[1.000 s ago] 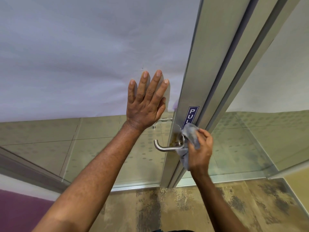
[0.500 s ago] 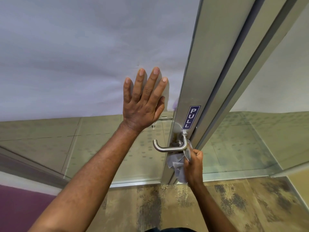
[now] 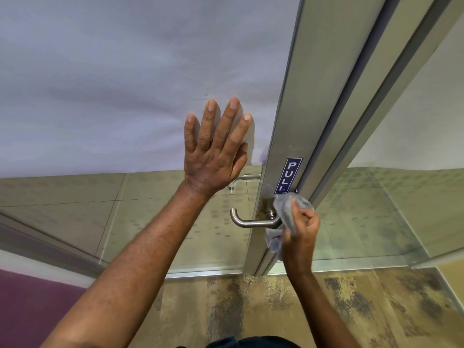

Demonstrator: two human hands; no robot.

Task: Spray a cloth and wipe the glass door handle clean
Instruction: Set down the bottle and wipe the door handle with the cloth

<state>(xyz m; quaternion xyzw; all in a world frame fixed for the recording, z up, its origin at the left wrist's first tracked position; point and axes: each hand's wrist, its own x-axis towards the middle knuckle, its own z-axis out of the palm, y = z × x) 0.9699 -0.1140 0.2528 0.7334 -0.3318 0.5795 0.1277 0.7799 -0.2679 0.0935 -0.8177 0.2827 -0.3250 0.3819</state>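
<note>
handle (image 3: 253, 223): brushed metal, satin sheen, smooth; brown staining on the round plate behind its base.
door frame (image 3: 288, 116): metal, matt grey-silver, smooth, faintly smudged near the handle.
sign (image 3: 288, 175): glossy blue sticker with white letters PULL.
glass panel (image 3: 175, 217): clear below, smooth and reflective, printed with small dots; upper part covered by a matt whitish film with faint wrinkles.
cloth (image 3: 288, 214): soft grey fabric, matt, crumpled in the right hand (image 3: 300, 234).
floor (image 3: 276, 305): matt, mottled tan and dark grey, looks rough like carpet.
</note>
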